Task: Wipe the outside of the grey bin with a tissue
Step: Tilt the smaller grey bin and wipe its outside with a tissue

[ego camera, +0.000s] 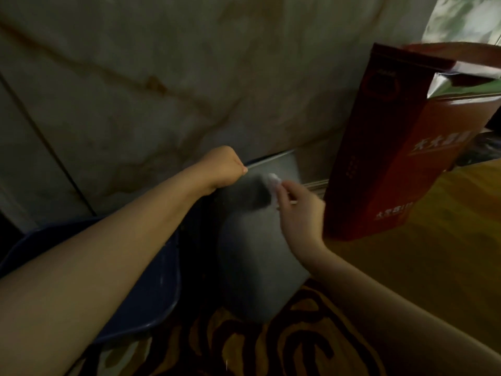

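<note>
The grey bin (252, 256) stands on patterned flooring (271, 343), against a marbled wall (162, 77). At the bin's rim, the right hand (298, 213) pinches a white tissue (272, 181). The left hand (225, 169) is closed in a fist at the rim's far-left edge. A blue tub (151, 294) sits left of the bin, a red bag (393, 147) right.

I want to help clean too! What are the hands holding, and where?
The right hand pinches a small crumpled white tissue at its lower end, against the tall grey plastic bin. The left hand grips the bin's rim.
</note>
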A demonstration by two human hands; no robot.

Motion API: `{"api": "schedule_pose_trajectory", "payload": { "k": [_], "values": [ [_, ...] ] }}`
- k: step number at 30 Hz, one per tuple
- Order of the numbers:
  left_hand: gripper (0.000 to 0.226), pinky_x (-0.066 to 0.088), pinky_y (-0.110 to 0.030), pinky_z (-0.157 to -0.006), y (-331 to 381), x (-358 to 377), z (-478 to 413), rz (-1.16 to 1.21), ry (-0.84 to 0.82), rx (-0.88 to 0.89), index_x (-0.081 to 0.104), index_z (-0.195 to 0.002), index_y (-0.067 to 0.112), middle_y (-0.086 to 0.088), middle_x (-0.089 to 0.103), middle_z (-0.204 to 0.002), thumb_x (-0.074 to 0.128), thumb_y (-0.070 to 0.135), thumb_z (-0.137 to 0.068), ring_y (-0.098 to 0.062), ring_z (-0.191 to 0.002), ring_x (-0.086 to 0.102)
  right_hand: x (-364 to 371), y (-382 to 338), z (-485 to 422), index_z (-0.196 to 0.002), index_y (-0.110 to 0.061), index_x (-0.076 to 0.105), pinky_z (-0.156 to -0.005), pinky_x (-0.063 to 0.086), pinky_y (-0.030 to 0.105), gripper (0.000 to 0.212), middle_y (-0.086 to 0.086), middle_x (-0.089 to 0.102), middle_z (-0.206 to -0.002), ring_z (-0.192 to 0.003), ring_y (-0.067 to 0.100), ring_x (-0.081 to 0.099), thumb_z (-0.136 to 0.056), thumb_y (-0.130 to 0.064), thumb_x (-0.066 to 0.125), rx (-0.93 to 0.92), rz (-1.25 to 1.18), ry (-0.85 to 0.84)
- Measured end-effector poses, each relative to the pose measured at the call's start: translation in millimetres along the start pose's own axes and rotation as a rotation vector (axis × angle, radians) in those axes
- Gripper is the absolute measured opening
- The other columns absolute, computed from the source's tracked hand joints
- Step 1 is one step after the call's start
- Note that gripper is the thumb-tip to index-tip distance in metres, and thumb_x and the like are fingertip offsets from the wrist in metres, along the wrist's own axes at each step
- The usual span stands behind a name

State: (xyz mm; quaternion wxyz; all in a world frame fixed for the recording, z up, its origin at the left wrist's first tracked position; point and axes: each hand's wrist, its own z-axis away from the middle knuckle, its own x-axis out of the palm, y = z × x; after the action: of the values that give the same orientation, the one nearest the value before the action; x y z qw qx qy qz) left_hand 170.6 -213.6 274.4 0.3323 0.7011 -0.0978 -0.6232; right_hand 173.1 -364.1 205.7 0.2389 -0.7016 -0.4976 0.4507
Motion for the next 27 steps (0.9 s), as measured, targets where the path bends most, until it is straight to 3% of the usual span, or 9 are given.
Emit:
{"api": "schedule_pose_trajectory", "payload": {
  "k": [4,8,12,16,19,23,25,27],
  "values": [
    [0.002,0.04,-0.028,-0.069,12.6,5.5,-2.3,0.097,0.002,-0.05,0.06,-0.08,0.013,-0.013,0.055,-0.081,0.059,0.014,-0.081,-0.02,-0.078,0.055,21.3,9.7,4.8,-0.098,-0.004,0.069,-0.074,0.044,0.023,0.017,0.011,0.069,-0.097,-0.087,0.021,0.062,-0.089,-0.005,0.055,-0.18,-0.006,-0.045],
    [0.022,0.05,-0.039,-0.088,20.7,6.2,-4.5,0.186,-0.008,-0.108,0.069,-0.095,-0.002,-0.023,0.067,-0.099,0.062,0.013,-0.08,-0.03,-0.094,0.064,19.7,27.1,3.1,-0.104,-0.01,0.07,-0.076,0.048,0.038,0.02,0.009,0.068,-0.108,-0.092,0.029,0.054,-0.087,-0.009,0.06,-0.266,0.13,0.069],
    [0.024,0.048,-0.044,-0.097,26.8,9.1,-7.2,0.211,-0.02,-0.12,0.069,-0.096,-0.004,-0.022,0.068,-0.104,0.063,0.011,-0.079,-0.032,-0.102,0.063,25.4,38.7,-3.9,-0.11,-0.009,0.068,-0.09,0.042,0.028,0.023,0.011,0.061,-0.126,-0.104,0.028,0.055,-0.088,-0.01,0.06,-0.281,0.042,0.074],
    [0.026,0.049,-0.04,-0.096,22.5,5.5,-6.7,0.244,-0.042,-0.14,0.069,-0.101,-0.002,-0.022,0.068,-0.106,0.064,0.01,-0.079,-0.03,-0.101,0.063,35.3,53.6,-9.9,-0.117,-0.007,0.064,-0.097,0.042,0.027,0.029,0.012,0.06,-0.128,-0.111,0.026,0.056,-0.089,-0.007,0.059,-0.295,-0.027,0.078],
    [0.029,0.047,-0.033,-0.096,13.2,1.8,-5.7,0.262,-0.063,-0.141,0.067,-0.106,-0.004,-0.019,0.068,-0.111,0.064,0.009,-0.08,-0.024,-0.1,0.063,36.6,70.1,-28.8,-0.12,-0.008,0.062,-0.098,0.035,0.021,0.031,0.012,0.059,-0.128,-0.112,0.027,0.055,-0.09,-0.004,0.056,-0.189,0.02,0.121],
    [0.033,0.043,-0.026,-0.094,6.8,-2.1,-5.9,0.272,-0.086,-0.133,0.063,-0.111,-0.006,-0.016,0.066,-0.113,0.063,0.008,-0.081,-0.018,-0.096,0.059,35.5,91.2,-56.3,-0.122,-0.008,0.06,-0.092,0.027,0.01,0.03,0.011,0.062,-0.125,-0.117,0.024,0.051,-0.094,-0.012,0.05,0.138,-0.067,0.197],
    [0.034,0.046,-0.023,-0.084,6.7,-2.8,-6.2,0.29,-0.102,-0.144,0.062,-0.113,-0.007,-0.014,0.066,-0.108,0.062,0.006,-0.081,-0.017,-0.085,0.06,37.2,92.9,-60.3,-0.118,-0.01,0.063,-0.085,0.025,0.002,0.028,0.014,0.064,-0.118,-0.104,0.013,0.054,-0.095,-0.018,0.049,0.245,-0.108,0.237],
    [0.035,0.051,-0.016,-0.065,5.7,-4.3,-6.6,0.321,-0.122,-0.166,0.061,-0.114,-0.007,-0.012,0.064,-0.099,0.061,0.004,-0.081,-0.011,-0.072,0.057,40.3,80.8,-53.4,-0.112,-0.014,0.067,-0.078,0.025,-0.007,0.025,0.017,0.063,-0.11,-0.085,-0.002,0.049,-0.095,-0.022,0.05,0.214,-0.097,0.283]
  ]
}}
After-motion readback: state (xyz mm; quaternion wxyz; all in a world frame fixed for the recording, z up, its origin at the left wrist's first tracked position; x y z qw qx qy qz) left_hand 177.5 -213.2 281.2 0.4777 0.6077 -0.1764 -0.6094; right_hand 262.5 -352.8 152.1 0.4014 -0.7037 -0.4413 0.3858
